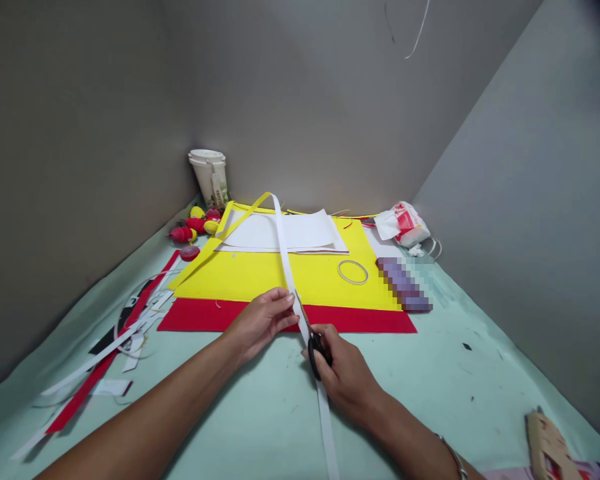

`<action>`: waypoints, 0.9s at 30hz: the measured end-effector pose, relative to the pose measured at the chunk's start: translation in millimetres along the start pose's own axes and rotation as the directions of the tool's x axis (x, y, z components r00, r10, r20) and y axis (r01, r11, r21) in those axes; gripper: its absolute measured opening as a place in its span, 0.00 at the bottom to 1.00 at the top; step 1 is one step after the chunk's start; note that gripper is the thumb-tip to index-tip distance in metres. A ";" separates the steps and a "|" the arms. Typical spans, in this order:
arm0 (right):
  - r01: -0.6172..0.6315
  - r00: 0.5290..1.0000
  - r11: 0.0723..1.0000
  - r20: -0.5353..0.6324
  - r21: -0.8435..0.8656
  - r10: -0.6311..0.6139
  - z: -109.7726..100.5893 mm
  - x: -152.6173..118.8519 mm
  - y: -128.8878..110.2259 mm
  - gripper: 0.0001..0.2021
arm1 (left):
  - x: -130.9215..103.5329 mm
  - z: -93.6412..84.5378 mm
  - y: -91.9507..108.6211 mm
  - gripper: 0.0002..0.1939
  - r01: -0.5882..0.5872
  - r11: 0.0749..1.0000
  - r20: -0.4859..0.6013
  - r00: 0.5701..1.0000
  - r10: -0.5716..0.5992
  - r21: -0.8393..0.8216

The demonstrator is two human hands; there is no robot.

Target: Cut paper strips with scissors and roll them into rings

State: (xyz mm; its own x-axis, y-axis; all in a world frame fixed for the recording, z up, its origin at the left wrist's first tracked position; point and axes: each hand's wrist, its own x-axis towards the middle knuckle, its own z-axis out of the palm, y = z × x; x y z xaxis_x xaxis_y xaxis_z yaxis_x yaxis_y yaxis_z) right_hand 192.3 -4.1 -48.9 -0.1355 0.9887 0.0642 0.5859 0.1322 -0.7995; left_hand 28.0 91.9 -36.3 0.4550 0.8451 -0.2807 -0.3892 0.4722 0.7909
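My left hand [263, 320] pinches a long white paper strip [284, 253] that arches up from the yellow sheet [290, 277] and runs down past my wrists. Just right of it, my right hand [343, 373] grips black-handled scissors [314, 343], whose blades meet the strip beside my left fingers. A yellow strip [240, 223] joins the white one at its top. The yellow sheet lies on a red sheet [370, 320], with white paper [285, 233] at its far end.
A roll of tape [353, 271] lies on the yellow sheet. A paper cup [210, 177] and small red and yellow toys [195, 223] stand in the back corner. Cut strips [120, 340] litter the left side; a crumpled packet [403, 223] lies at the right.
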 end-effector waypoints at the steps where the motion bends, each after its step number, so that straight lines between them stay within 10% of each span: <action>1: -0.001 1.000 1.000 0.000 0.000 0.001 0.1 0.1 0.1 0.15 | -0.1 -0.3 0.3 0.03 0.001 1.000 0.007 1.000 -0.001 0.016; 27: -0.002 1.000 1.000 -0.002 0.020 0.002 2.1 -0.7 1.5 0.15 | 2.3 0.7 -0.9 0.05 -0.056 0.998 -0.019 0.998 0.056 -0.014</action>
State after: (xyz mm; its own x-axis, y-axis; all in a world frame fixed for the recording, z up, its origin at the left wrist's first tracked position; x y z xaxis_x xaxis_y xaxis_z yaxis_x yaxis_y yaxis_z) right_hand 191.7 -4.7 -51.4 -0.1322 0.9892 0.0636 0.5703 0.1284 -0.8114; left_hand 29.9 93.2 -37.2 0.4173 0.8748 -0.2463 -0.4254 0.4276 0.7976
